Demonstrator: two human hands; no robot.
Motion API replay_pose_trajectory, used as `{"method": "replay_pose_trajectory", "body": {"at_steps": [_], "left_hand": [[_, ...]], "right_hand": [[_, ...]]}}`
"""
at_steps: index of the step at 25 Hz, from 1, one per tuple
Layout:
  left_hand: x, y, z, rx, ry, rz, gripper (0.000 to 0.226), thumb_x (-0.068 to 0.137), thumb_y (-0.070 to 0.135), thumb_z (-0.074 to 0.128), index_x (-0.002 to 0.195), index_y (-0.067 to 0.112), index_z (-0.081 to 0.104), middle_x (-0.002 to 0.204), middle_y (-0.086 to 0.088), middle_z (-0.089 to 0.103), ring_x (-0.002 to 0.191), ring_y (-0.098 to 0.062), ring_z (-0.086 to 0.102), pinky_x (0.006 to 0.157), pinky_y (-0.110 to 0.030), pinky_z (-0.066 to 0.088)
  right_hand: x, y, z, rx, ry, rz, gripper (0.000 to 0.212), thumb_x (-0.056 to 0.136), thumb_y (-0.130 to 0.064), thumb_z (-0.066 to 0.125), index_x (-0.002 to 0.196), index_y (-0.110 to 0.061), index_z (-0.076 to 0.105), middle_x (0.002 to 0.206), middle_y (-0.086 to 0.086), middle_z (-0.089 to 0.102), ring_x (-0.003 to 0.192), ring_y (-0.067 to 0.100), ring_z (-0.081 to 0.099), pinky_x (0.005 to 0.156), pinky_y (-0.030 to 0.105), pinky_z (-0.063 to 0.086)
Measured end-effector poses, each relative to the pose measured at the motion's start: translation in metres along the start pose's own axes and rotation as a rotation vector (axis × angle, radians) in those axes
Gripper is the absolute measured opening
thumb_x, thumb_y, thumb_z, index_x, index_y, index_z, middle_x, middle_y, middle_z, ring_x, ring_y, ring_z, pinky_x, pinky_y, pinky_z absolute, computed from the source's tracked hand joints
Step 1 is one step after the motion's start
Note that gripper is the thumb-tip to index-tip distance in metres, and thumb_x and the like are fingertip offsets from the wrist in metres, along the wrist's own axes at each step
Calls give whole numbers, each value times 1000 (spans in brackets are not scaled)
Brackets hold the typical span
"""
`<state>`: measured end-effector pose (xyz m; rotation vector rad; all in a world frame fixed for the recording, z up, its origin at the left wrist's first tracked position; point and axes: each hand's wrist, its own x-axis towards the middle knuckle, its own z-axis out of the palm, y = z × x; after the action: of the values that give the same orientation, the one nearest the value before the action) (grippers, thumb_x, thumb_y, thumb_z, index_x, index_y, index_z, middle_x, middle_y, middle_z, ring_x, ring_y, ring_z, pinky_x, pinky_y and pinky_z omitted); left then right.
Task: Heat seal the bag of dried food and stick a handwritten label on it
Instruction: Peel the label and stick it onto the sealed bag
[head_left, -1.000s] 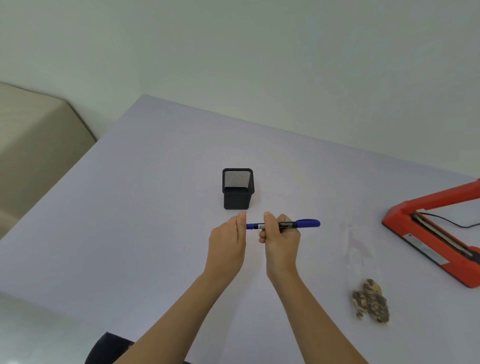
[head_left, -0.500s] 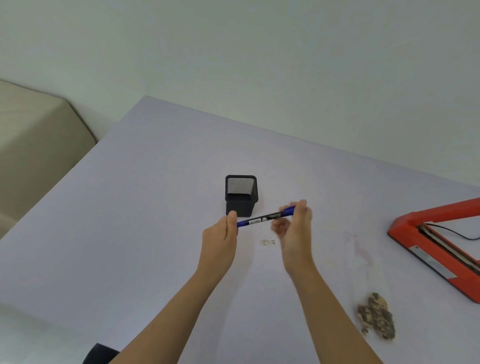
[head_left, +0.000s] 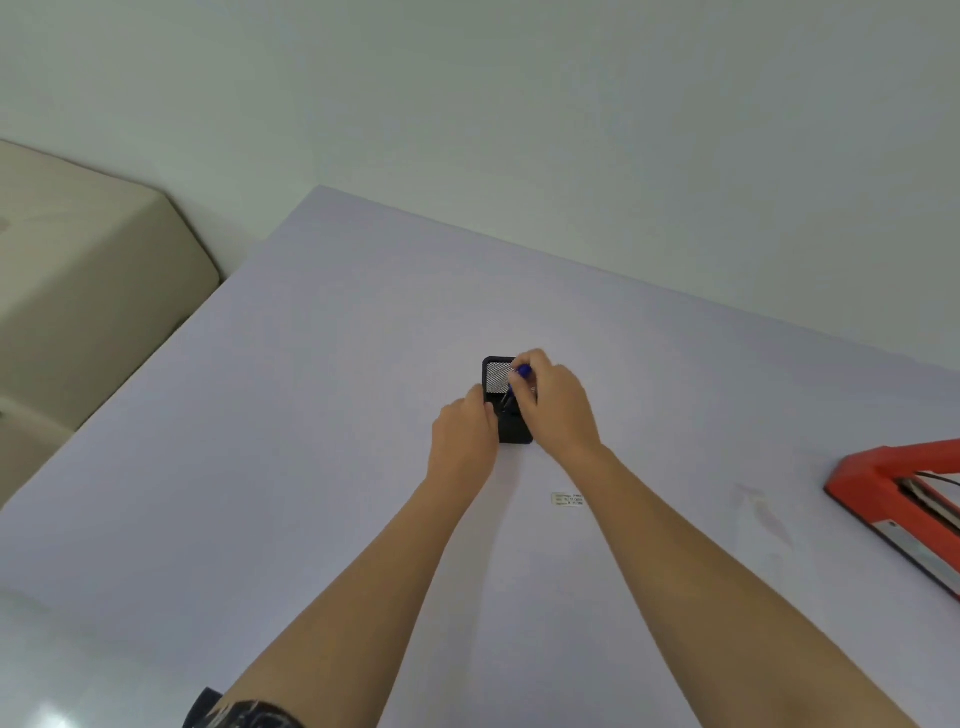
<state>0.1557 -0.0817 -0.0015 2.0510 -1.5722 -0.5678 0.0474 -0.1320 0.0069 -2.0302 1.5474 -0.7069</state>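
Label (head_left: 568, 500) lies flat on the counter (head_left: 311, 467), near side of the hands, just beside the right forearm — long axis left-right. Right hand (head_left: 553, 405) pinches a blue pen (head_left: 517, 384) over the black holder (head_left: 506, 400); left hand (head_left: 465, 436) wraps the holder — right nearer.

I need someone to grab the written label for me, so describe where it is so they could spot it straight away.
Start at the pale table and find the black mesh pen holder that both hands are reaching into. Come toward the person from there: the label lies flat between the two forearms, close to the right one. It is a small pale rectangle with dark writing, the only paper there.
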Motion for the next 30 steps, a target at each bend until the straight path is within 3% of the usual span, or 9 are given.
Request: {"method": "replay_pose_trajectory", "body": {"at_steps": [4,7,9,11,13,16,20,24,30], "left_hand": [[7,-3,-1,0,19,-2,21,96,11,35,98,2,54,91,-18,66,80,-33,57,63,-35,37],[10,-8,-4,-11,17,-11,20,96,12,36,98,2,53,93,-18,65,82,-34,58,63,-35,39],[8,-11,-12,-54,77,-26,23,97,14,39,110,1,53,102,-18,64,93,-34,59,70,-36,43],[-2,-16,-17,-136,284,57,29,95,13,44,119,1,55,109,-17,62,98,-30,58,80,-36,47],[-21,-27,-10,-152,407,233,26,92,13,47,108,0,62,99,-14,64,89,-24,58,78,-27,48],[-49,-39,30,-91,213,361,28,88,18,47,94,1,68,85,-12,63,81,-19,56,69,-23,47],[-57,-34,76,-35,-31,321,18,79,9,65,94,1,71,80,-15,62,71,-30,61,61,-33,53],[-58,-27,97,-44,-88,296,19,77,5,71,95,1,71,83,-16,60,72,-33,58,65,-29,45],[-62,-16,107,-109,-138,155,15,83,8,66,97,3,69,95,-12,60,88,-27,54,73,-26,39]], "right_hand": [[13,2,8,-206,90,0,33,94,-26,48,126,-14,52,122,7,60,110,30,49,86,42,45],[29,6,9,-226,-114,1,56,96,-33,44,144,-12,25,146,7,38,128,30,35,99,44,37],[34,14,1,-107,-156,4,61,96,-35,42,146,-13,15,152,7,27,134,27,26,107,42,29],[23,30,-10,8,-41,26,50,97,-28,41,143,-12,28,147,9,35,132,24,33,108,34,29],[-8,57,-16,50,65,89,33,95,-15,43,127,-10,51,127,11,53,112,24,53,93,25,37],[-65,101,-15,0,-55,177,26,90,-6,50,111,-11,63,108,9,59,92,24,61,81,24,43],[-99,116,-4,-122,-222,99,34,88,-28,60,120,-17,61,106,3,54,93,19,54,79,32,48],[-103,114,-3,-172,-158,44,32,83,-35,65,111,-19,67,107,3,57,91,19,53,75,33,49],[-108,121,-4,-106,-183,95,18,83,-26,66,99,-18,67,109,3,55,102,20,50,86,34,46]]}}
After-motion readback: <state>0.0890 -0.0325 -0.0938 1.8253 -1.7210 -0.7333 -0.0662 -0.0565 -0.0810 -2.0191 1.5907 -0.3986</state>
